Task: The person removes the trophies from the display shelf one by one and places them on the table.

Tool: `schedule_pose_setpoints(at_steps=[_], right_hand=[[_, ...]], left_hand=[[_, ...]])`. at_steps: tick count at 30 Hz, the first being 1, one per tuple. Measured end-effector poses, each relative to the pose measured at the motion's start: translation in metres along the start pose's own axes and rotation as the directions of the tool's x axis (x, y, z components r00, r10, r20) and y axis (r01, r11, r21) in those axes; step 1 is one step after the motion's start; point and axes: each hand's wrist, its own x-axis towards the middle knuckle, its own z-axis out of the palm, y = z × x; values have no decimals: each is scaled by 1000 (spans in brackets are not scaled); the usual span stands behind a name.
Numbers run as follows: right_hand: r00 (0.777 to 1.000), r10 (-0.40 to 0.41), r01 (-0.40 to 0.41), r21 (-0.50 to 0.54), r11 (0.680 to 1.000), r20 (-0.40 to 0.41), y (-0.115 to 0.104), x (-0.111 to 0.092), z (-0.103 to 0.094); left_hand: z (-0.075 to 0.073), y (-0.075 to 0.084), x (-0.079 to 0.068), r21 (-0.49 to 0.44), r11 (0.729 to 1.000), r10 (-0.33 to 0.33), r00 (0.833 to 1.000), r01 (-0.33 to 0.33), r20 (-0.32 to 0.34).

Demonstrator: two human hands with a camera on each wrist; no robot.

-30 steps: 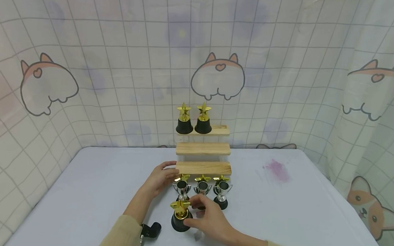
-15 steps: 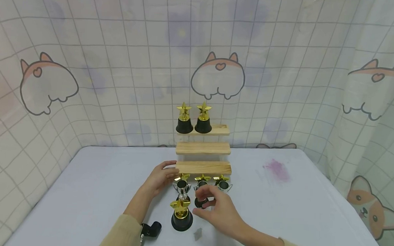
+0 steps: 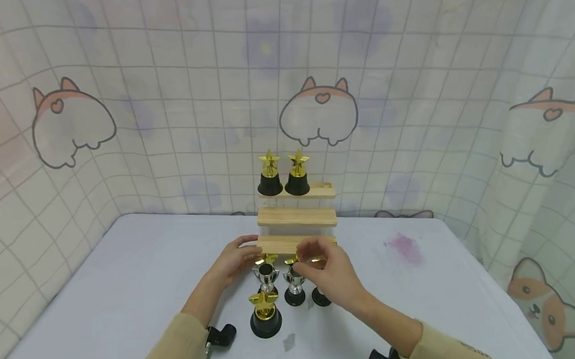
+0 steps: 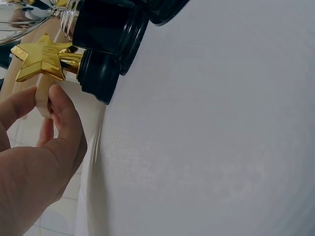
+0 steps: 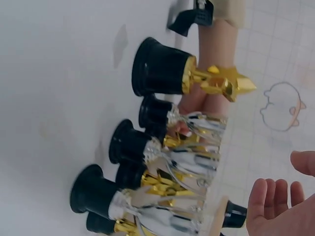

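My left hand (image 3: 236,260) pinches the left end of the lowest step of a wooden tiered stand (image 3: 277,245); the left wrist view shows thumb and finger around the board's end (image 4: 43,101). My right hand (image 3: 334,272) hovers in front of that step, fingers loosely curved, holding nothing. Below it stand silver trophy cups (image 3: 295,279) on black bases in a row, the rightmost mostly hidden by the hand. Behind them are gold star trophies (image 4: 42,58), partly covered. Another gold star trophy (image 3: 265,318) stands alone, nearest to me.
Two gold star trophies (image 3: 298,174) stand on the stand's top step, left and middle. The white tablecloth (image 3: 384,291) has a pink stain (image 3: 405,249) on the right. A grid-patterned curtain (image 3: 190,89) closes off the back and sides.
My right hand has let go of the front gold star trophy, moving up and right to the stand's lowest step. The left hand has stayed at the stand's end.
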Motion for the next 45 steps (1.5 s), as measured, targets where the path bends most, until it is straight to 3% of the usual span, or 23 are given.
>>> schedule_pose_setpoints(at_steps=[14, 34, 45], right_hand=[[999, 39, -39, -7, 999, -34, -1, 47, -25], [981, 139, -123, 125, 985, -132, 5, 113, -37], [946, 238, -192, 212, 958, -222, 17, 144, -34]], left_hand=[[1, -1, -1, -4, 1000, 11, 1000, -11, 4], [0, 0, 0, 5, 1000, 6, 1000, -6, 2], [0, 0, 1, 4, 1000, 0, 1000, 0, 3]])
